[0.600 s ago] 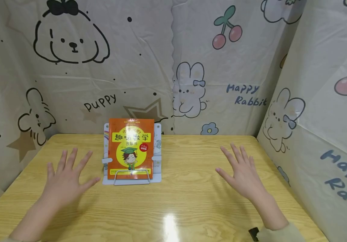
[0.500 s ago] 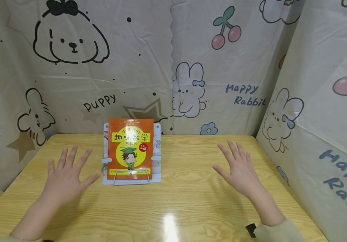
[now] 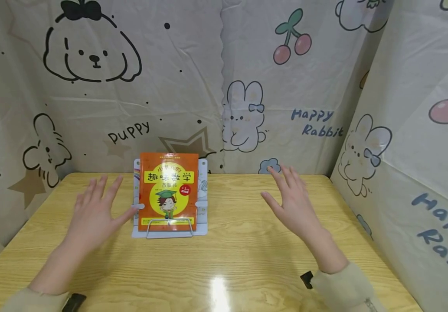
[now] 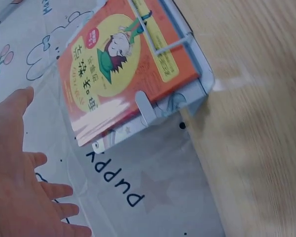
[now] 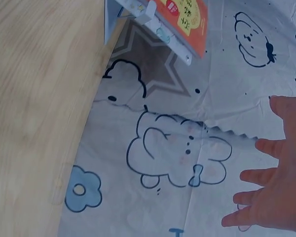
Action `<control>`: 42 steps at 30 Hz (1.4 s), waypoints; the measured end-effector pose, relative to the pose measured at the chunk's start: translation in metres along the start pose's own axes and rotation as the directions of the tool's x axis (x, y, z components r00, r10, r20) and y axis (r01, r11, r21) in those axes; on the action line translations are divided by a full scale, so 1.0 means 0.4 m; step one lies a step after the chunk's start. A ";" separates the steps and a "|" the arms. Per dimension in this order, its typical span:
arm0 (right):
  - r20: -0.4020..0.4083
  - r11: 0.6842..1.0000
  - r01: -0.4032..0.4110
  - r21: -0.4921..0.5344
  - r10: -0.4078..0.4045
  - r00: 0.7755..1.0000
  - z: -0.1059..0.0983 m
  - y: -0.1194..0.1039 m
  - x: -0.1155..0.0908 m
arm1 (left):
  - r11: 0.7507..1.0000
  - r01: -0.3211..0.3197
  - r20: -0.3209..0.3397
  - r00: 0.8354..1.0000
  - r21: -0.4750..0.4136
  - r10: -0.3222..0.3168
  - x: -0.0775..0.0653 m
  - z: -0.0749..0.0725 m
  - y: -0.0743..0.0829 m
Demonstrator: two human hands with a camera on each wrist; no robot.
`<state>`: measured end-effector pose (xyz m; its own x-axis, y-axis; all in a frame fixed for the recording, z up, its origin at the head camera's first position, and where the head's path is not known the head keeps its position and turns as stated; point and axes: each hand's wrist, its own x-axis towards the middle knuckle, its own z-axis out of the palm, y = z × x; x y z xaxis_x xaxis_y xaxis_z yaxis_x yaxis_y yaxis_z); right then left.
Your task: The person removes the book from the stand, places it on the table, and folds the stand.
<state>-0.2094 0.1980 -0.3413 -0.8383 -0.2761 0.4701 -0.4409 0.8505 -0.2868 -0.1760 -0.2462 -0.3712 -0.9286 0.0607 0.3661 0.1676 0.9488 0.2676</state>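
Observation:
An orange book with a cartoon child in a green cap stands upright on a pale book stand. Side clips and a wire rest hold it at the front. My left hand hovers left of the stand, fingers spread; its thumb overlaps the stand's left clip in the head view. Over the right half of the table my right hand is raised with fingers apart, holding nothing. In the left wrist view the book appears beyond the left hand. The right wrist view shows the right hand well away from the stand.
The wooden table reaches back to a cloth backdrop printed with rabbits, a puppy and cherries. A side cloth hangs along the right edge. Dark straps show at both sleeves.
Both hands have moved forward and inward, the left thumb now reaching the stand's edge in the head view. More of both sleeves shows. The book and stand have stayed put.

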 end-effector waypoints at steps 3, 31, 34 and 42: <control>-0.010 0.998 0.018 0.053 -0.017 1.000 0.001 -0.021 0.016 | 0.999 -0.016 -0.028 0.999 -0.032 0.015 0.010 0.000 0.015; 0.000 0.891 -0.006 0.453 0.006 1.000 0.156 -0.156 0.139 | 0.910 0.181 0.006 0.981 -0.373 -0.193 0.097 0.077 0.052; 0.000 0.882 0.002 0.471 -0.002 1.000 0.181 -0.165 0.145 | 0.900 0.192 0.002 0.978 -0.391 -0.207 0.102 0.091 0.045; -0.005 0.842 -0.001 0.539 0.004 1.000 0.227 -0.180 0.156 | 0.857 0.245 0.035 0.966 -0.454 -0.257 0.114 0.120 0.027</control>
<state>-0.2590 0.0790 -0.3674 -0.8384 -0.2702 0.4734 -0.5438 0.4751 -0.6918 -0.2323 -0.2185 -0.3943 -0.9515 -0.1747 0.2534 0.0665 0.6872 0.7234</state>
